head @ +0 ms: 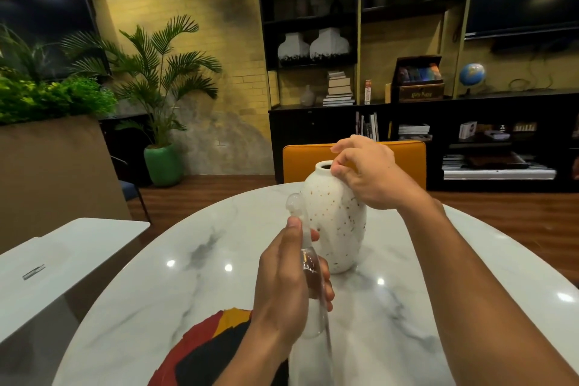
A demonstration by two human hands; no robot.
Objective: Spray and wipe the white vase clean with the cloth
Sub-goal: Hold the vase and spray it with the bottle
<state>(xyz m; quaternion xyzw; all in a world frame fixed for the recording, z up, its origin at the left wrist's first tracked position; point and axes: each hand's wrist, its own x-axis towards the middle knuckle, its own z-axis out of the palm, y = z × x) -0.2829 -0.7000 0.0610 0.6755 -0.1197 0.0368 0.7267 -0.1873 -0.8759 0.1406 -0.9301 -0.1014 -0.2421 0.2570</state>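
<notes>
A white vase (336, 222), egg-shaped and flecked with small gold and brown specks, stands upright near the middle of a round white marble table (438, 307). Its narrow dark mouth faces up.

The right hand (369, 172) reaches in from the right and holds the vase at the top, with curled fingers around the neck and the thumb against the shoulder just under the rim.

The left hand (288, 285) sits in front of the vase, nearer the viewer. It grips a clear spray bottle (313, 279), with fingers wrapped round the body and the thumb lying up along the neck. The rounded spray head overlaps the vase's left side in this view. Whether the head touches the vase cannot be told.

A cloth (206, 348) in red, yellow and black patches lies flat on the table's near edge, partly hidden under the left forearm.

Behind the table stands 1 orange chair (300, 163). A second white tabletop (62, 254) sits to the left. Farther back, a palm (163, 78) grows in a green pot (163, 166) against a yellow brick wall. Black shelving (313, 122) holds 2 white vases (313, 45), a stack of books (340, 89) and a blue globe (472, 74).
</notes>
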